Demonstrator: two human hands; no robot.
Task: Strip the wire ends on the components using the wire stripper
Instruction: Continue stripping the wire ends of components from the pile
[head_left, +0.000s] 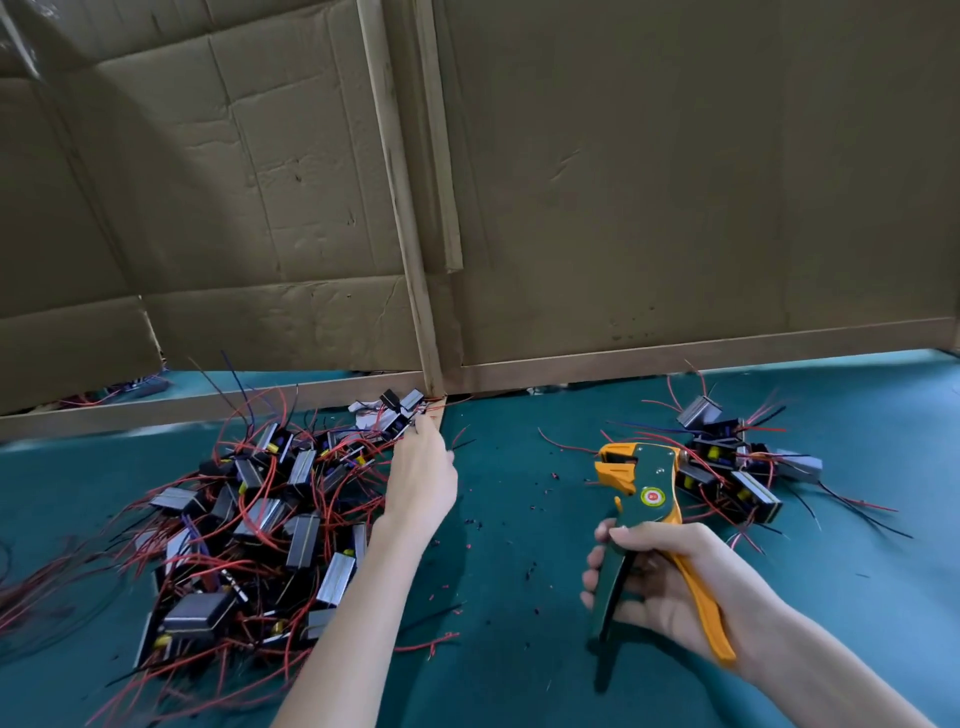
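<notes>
The left hand (423, 480) stretched forward, back up, fingertips apparently among the wires at the far edge of a big heap of black box-shaped components with red and black wires (260, 519); I could not tell whether its grip held one. The right hand (675, 587) wrapped its grip round both handles of the green-and-orange wire stripper (641, 493) over the teal surface (519, 571). The stripper's long axis ran away from the person, head pointing away and slightly left.
</notes>
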